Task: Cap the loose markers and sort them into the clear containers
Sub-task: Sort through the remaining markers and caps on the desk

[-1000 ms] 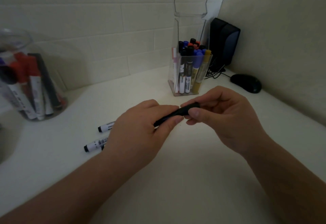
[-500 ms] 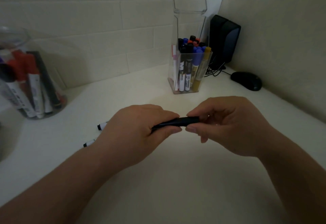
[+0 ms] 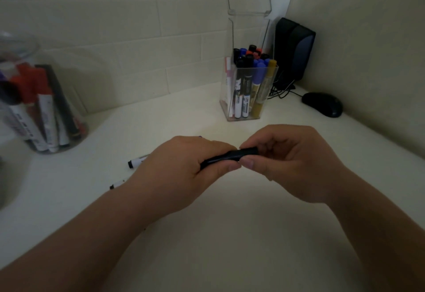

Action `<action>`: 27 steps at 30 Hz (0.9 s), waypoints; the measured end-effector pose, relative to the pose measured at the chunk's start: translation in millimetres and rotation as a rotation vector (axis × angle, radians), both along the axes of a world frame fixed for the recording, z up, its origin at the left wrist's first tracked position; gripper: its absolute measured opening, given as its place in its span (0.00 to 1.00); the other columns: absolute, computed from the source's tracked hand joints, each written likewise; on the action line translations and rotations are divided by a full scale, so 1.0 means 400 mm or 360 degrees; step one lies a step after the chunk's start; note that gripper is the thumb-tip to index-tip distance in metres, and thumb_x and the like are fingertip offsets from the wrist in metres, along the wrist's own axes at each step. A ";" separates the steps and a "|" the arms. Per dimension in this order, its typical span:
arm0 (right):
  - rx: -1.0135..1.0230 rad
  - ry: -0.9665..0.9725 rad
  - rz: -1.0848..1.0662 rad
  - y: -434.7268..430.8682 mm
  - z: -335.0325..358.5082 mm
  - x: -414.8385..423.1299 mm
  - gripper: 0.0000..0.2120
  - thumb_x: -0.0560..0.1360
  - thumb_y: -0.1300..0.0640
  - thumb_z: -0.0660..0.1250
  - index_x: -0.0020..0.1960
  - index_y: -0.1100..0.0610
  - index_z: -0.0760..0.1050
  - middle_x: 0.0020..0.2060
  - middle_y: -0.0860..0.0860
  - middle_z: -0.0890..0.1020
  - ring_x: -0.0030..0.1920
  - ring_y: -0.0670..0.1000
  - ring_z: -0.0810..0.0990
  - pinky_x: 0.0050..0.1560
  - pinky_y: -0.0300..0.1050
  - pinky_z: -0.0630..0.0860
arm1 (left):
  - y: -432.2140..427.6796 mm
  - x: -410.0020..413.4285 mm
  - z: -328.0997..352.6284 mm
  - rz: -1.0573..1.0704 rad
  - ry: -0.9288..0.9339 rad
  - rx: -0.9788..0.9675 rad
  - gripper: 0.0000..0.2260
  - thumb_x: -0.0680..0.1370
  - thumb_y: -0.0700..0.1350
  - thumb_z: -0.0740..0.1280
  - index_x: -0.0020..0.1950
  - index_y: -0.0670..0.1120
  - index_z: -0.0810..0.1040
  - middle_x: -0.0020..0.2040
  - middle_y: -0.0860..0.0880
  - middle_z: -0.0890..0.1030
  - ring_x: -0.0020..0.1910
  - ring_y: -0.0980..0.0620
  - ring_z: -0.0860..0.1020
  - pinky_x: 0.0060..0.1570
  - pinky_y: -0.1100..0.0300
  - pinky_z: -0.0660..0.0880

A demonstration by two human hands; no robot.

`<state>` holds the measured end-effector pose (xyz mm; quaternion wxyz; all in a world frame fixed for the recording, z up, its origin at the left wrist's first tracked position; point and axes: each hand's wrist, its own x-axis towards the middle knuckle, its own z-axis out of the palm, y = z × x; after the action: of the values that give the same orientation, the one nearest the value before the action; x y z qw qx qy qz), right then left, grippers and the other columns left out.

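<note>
Black marker (image 3: 230, 156) held between both hands over the counter (image 3: 207, 245).
The left hand (image 3: 184, 172) curls round its barrel; the right hand (image 3: 292, 160) pinches the cap end with thumb and fingers. Its long axis runs left to right, rising slightly toward the right hand. The square clear container (image 3: 247, 117) stands beyond that hand, nearer than the round jar (image 3: 23, 45) at left.

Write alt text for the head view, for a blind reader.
The left hand grips the barrel of a black marker while the right hand pinches its other end, above a white counter. Two loose markers lie beside the left hand; a round jar at left and a square clear container behind hold more markers.
</note>
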<state>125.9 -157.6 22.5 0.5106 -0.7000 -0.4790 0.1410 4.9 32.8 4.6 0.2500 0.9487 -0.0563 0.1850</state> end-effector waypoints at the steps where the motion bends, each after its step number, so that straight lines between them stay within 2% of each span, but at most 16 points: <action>1: 0.0000 -0.0004 0.0013 0.002 -0.001 -0.003 0.09 0.69 0.57 0.74 0.48 0.58 0.84 0.33 0.45 0.83 0.30 0.43 0.79 0.34 0.32 0.73 | -0.001 0.001 0.000 -0.0012 0.0018 0.0001 0.14 0.81 0.62 0.58 0.59 0.60 0.79 0.42 0.60 0.80 0.40 0.59 0.77 0.39 0.59 0.72; 5: 0.0072 0.0126 0.0029 0.000 0.003 0.008 0.08 0.69 0.55 0.75 0.46 0.56 0.83 0.32 0.52 0.82 0.28 0.47 0.76 0.31 0.39 0.74 | 0.012 -0.008 0.022 0.0048 0.0044 0.0012 0.15 0.79 0.63 0.60 0.54 0.57 0.81 0.39 0.58 0.80 0.38 0.59 0.77 0.39 0.58 0.73; 7: 0.0196 0.0314 -0.0060 -0.004 -0.007 0.034 0.09 0.69 0.52 0.78 0.44 0.54 0.82 0.31 0.53 0.80 0.28 0.52 0.74 0.29 0.43 0.73 | 0.054 -0.018 0.047 0.0318 0.0045 -0.0036 0.16 0.78 0.64 0.63 0.46 0.54 0.81 0.35 0.56 0.79 0.34 0.59 0.76 0.35 0.57 0.73; 9: 0.0194 0.0421 -0.0175 -0.005 -0.021 0.059 0.07 0.69 0.54 0.76 0.44 0.54 0.80 0.31 0.53 0.79 0.28 0.54 0.73 0.31 0.44 0.72 | 0.101 -0.027 0.070 0.0610 0.0241 -0.0019 0.17 0.75 0.63 0.67 0.39 0.50 0.76 0.30 0.52 0.75 0.29 0.56 0.73 0.30 0.57 0.67; 11: -0.0041 0.0278 -0.0261 0.000 -0.039 0.069 0.04 0.73 0.61 0.73 0.44 0.56 0.79 0.32 0.53 0.80 0.29 0.53 0.75 0.32 0.45 0.74 | 0.123 -0.027 0.072 0.0699 0.0502 0.0107 0.20 0.74 0.61 0.69 0.35 0.47 0.70 0.29 0.51 0.71 0.28 0.53 0.69 0.30 0.57 0.64; 12: -0.0199 0.0118 -0.0295 0.005 -0.049 0.069 0.06 0.73 0.63 0.74 0.43 0.54 0.79 0.33 0.51 0.82 0.29 0.50 0.76 0.33 0.43 0.75 | 0.126 -0.024 0.067 0.0696 0.0632 0.0171 0.20 0.74 0.60 0.70 0.34 0.46 0.70 0.30 0.49 0.72 0.29 0.52 0.69 0.31 0.58 0.65; 15: -0.0544 -0.0386 -0.0298 0.021 -0.075 0.054 0.11 0.70 0.61 0.76 0.40 0.48 0.77 0.35 0.39 0.80 0.28 0.45 0.75 0.32 0.34 0.72 | 0.112 -0.019 0.056 0.0647 0.0841 0.0261 0.18 0.71 0.61 0.71 0.38 0.46 0.76 0.36 0.46 0.78 0.34 0.48 0.77 0.36 0.55 0.73; 17: -0.0657 -0.0539 -0.0277 0.031 -0.087 0.048 0.10 0.70 0.60 0.75 0.39 0.48 0.75 0.33 0.39 0.78 0.31 0.41 0.74 0.33 0.31 0.68 | 0.090 -0.017 0.052 0.0576 0.0890 0.0355 0.18 0.71 0.63 0.70 0.42 0.48 0.77 0.38 0.48 0.79 0.38 0.49 0.78 0.40 0.54 0.76; 19: -0.0711 -0.0680 -0.0266 0.041 -0.096 0.048 0.12 0.70 0.58 0.75 0.38 0.47 0.73 0.35 0.43 0.78 0.35 0.41 0.74 0.36 0.34 0.67 | 0.068 -0.007 0.042 0.0502 0.0907 0.0487 0.15 0.74 0.61 0.70 0.41 0.50 0.75 0.39 0.51 0.77 0.38 0.52 0.76 0.40 0.56 0.73; 22: -0.0715 -0.0764 -0.0256 0.049 -0.097 0.046 0.14 0.70 0.56 0.74 0.36 0.46 0.70 0.37 0.44 0.77 0.40 0.47 0.75 0.42 0.47 0.74 | 0.054 0.008 0.023 0.0497 0.0852 0.0549 0.15 0.76 0.58 0.69 0.37 0.51 0.69 0.36 0.53 0.72 0.35 0.56 0.71 0.36 0.58 0.68; 25: -0.0762 -0.0736 -0.0241 0.050 -0.090 0.042 0.13 0.70 0.53 0.75 0.37 0.45 0.71 0.38 0.45 0.77 0.41 0.48 0.76 0.45 0.49 0.76 | 0.058 0.005 0.022 0.0483 0.0756 0.0519 0.15 0.78 0.56 0.67 0.36 0.52 0.68 0.36 0.53 0.71 0.34 0.57 0.69 0.36 0.58 0.68; 27: -0.0757 -0.0722 -0.0268 0.047 -0.087 0.041 0.10 0.69 0.46 0.75 0.42 0.45 0.74 0.40 0.44 0.77 0.42 0.46 0.76 0.43 0.47 0.76 | 0.064 -0.005 0.030 0.0431 0.0661 0.0445 0.11 0.78 0.56 0.67 0.41 0.52 0.72 0.38 0.53 0.74 0.37 0.54 0.72 0.41 0.56 0.72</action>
<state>142.4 -139.0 -12.5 0.2233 -0.8501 -0.4745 0.0469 2.8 58.2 16.5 0.0958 0.9905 0.0983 0.0088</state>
